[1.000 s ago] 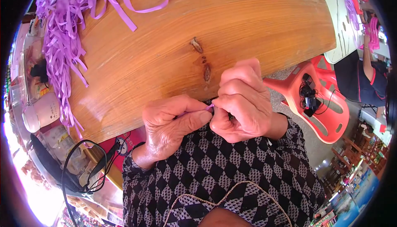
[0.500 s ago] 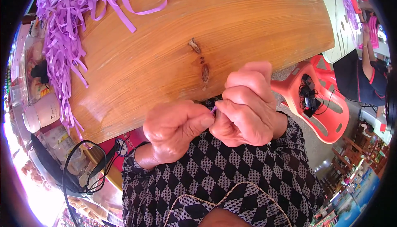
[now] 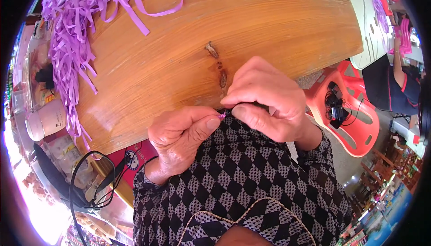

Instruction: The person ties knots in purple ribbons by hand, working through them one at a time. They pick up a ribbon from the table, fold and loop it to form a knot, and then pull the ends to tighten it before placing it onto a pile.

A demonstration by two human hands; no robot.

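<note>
- Head view: the left hand (image 3: 182,134) and right hand (image 3: 265,100) meet at the near edge of the wooden counter (image 3: 188,53), over the black-and-white checked sleeves (image 3: 251,178).
- The fingers of both hands are pinched together on a small purple ribbon piece (image 3: 222,116); only its tip shows between the thumbs.
- A heap of purple ribbon strips (image 3: 72,30) lies at the counter's far left corner.
- A red plastic chair (image 3: 359,125) stands right of the counter.
</note>
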